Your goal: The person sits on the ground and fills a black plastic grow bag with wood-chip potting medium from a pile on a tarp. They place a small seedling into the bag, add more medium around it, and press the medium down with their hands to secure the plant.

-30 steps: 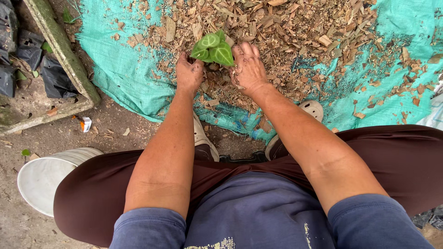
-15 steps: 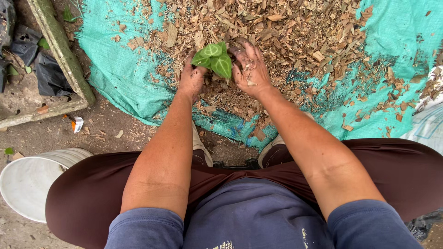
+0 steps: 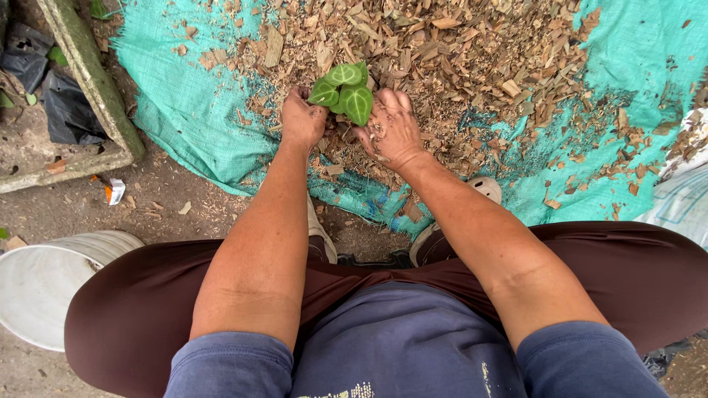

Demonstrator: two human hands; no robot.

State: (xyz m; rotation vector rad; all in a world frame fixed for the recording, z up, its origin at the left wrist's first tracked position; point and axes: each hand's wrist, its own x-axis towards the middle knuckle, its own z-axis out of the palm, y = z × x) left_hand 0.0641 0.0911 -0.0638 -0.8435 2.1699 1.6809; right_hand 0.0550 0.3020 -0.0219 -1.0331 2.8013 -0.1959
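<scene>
Two outstretched arms: left hand and right hand, fingers curled in a half-closed grip, cup the seedling amid wood chips.

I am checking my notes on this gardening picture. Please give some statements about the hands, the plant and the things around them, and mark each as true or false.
1. Both hands, left hand and right hand, are at the base of the small green plant. True.
2. The wood chips lie on a red cloth. False: they lie on a green tarp.
3. A white bucket stands beside the person's left leg. True.
4. The plant has yellow flowers. False: only green leaves with pale veins show.
</scene>
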